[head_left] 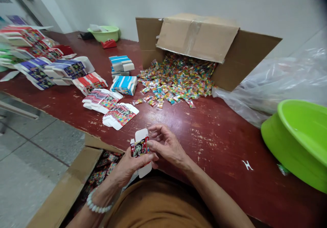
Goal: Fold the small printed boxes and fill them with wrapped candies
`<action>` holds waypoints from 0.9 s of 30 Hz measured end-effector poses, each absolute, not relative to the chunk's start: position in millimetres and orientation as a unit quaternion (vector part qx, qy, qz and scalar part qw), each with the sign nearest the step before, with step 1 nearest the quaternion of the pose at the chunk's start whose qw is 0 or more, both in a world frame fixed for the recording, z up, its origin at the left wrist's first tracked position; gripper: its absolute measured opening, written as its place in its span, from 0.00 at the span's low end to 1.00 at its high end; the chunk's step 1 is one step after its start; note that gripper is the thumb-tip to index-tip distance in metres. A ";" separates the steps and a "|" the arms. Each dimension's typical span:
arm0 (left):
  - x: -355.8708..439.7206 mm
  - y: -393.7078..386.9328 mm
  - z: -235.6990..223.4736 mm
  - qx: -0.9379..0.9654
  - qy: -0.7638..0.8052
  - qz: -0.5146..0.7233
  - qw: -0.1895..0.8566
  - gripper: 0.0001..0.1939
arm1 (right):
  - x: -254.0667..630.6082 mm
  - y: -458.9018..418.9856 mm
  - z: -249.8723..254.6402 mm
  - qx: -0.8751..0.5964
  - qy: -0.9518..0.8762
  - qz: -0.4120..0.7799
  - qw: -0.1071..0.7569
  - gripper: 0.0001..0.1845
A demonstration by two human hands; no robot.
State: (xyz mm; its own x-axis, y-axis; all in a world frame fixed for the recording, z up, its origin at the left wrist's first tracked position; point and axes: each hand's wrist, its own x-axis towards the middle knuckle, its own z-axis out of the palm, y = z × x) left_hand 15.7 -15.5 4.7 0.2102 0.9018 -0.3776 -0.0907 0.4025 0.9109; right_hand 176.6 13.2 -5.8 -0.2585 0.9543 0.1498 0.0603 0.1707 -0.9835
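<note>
A small printed candy box (139, 148), red and black with white end flaps standing out at top and bottom, is gripped in my left hand (131, 165) near the table's front edge. My right hand (167, 144) is at the box's right side, thumb against its edge and the other fingers curled apart above. Beyond the hands lie fanned stacks of flat red cartons (121, 115). Wrapped candies (176, 81) in many colours spill from a tipped cardboard box (196, 39) behind them.
An open carton (76, 177) holding several filled boxes stands below the table edge at left. A green basin (293, 143) and plastic sheeting (276, 81) are at right. Blue cartons (124, 85), purple cartons (65, 68) and a red tape dispenser (109, 44) sit farther back.
</note>
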 end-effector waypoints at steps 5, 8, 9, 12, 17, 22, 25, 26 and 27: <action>8.2 -9.3 1.3 0.499 0.526 0.268 0.634 0.06 | 174.0 8.2 8.8 -0.391 -0.795 0.258 0.386 0.08; 4.2 -7.0 -0.4 0.529 0.543 0.265 0.596 0.08 | 172.6 5.4 12.0 -0.381 -0.829 0.243 0.329 0.07; 3.4 -6.8 -0.5 0.537 0.541 0.261 0.593 0.07 | 173.0 5.2 12.8 -0.382 -0.829 0.252 0.320 0.07; 2.2 -6.5 -0.2 0.556 0.520 0.241 0.602 0.04 | 178.1 7.5 16.2 -0.376 -0.823 0.313 0.288 0.10; 3.9 -4.2 -2.5 0.571 0.482 0.214 0.629 0.07 | 189.3 12.1 25.8 -0.354 -0.834 0.392 0.161 0.16; 5.0 3.9 -5.5 0.558 0.497 0.269 0.607 0.08 | 186.6 4.6 30.9 -0.374 -0.855 0.311 0.180 0.21; 5.8 5.6 -5.7 0.509 0.511 0.332 0.608 0.11 | 183.4 6.0 22.4 -0.391 -0.810 0.307 0.311 0.22; 7.2 4.9 -5.8 0.494 0.508 0.339 0.619 0.12 | 182.1 8.1 17.3 -0.404 -0.779 0.330 0.346 0.22; 9.1 3.8 -6.0 0.481 0.503 0.342 0.632 0.13 | 180.5 10.5 11.5 -0.415 -0.746 0.372 0.365 0.21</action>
State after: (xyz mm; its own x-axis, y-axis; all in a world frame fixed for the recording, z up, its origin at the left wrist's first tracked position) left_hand 9.1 3.8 -6.0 0.2611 0.9152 -0.3071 0.0516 0.3044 0.9511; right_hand 180.5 10.5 11.5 -0.3890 0.8904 0.2364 0.3467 0.3792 -0.8579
